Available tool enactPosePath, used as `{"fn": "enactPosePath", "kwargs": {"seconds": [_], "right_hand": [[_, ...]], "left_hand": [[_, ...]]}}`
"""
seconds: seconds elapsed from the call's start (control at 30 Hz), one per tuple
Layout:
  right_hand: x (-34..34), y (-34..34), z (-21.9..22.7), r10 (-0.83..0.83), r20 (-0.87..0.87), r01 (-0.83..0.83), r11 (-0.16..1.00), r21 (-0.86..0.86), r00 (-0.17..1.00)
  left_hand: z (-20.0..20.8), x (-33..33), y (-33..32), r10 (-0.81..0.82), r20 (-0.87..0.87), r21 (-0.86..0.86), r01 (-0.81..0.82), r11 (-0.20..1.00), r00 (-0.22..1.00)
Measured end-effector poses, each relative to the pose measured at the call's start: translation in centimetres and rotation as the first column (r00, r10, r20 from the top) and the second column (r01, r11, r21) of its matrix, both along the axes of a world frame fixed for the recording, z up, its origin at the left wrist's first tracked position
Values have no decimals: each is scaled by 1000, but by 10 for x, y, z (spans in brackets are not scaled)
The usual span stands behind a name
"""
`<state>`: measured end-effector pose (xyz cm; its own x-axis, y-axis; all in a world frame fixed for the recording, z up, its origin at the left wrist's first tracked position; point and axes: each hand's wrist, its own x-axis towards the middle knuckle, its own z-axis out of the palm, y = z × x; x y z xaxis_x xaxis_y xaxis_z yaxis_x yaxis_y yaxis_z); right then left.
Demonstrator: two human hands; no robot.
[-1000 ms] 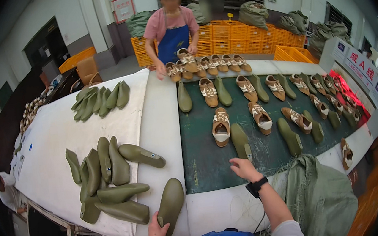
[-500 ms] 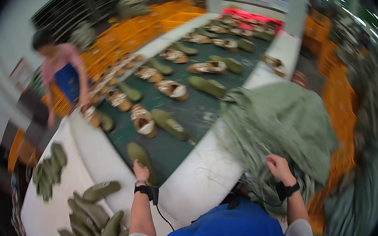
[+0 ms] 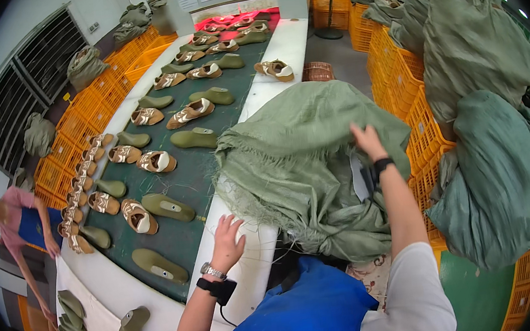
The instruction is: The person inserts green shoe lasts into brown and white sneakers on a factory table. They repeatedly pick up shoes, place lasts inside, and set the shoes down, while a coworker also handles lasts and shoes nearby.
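My left hand (image 3: 226, 242) hovers over the white edge of the conveyor with its fingers spread, holding nothing. My right hand (image 3: 368, 142) is closed on the cloth of a big green woven sack (image 3: 303, 155) at the conveyor's right side; motion blur softens the fingertips. Below that hand the sack gapes, and a pale grey-white piece (image 3: 360, 178) shows in the gap; its kind is not clear. Nearest to my left hand on the dark green belt lies an olive shoe last (image 3: 159, 266). Brown and white sneakers (image 3: 139, 215) stand farther up the belt, among more lasts.
Olive lasts (image 3: 133, 326) lie on a white side table at lower left. A co-worker (image 3: 15, 214) in pink stands at the left beside a row of brown shoes (image 3: 76, 198). Orange crates (image 3: 426, 129) and full sacks (image 3: 492, 174) line the right. One sneaker (image 3: 274, 70) sits on the right ledge.
My left hand has let go of the last on the belt and moved right. My right hand has moved forward onto the sack's upper part. The view has swung to the right.
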<state>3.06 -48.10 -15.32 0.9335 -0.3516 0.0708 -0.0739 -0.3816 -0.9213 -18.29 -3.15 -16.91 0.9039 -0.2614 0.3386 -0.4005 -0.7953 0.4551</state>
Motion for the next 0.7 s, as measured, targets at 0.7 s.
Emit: {"fn": "enactPosePath", "kwargs": {"seconds": [0.7], "right_hand": [[60,-145,130,346,-77,-298,651,-698,935]], "left_hand": [[37,361,-23,441,38,599,-374,708,897]]}}
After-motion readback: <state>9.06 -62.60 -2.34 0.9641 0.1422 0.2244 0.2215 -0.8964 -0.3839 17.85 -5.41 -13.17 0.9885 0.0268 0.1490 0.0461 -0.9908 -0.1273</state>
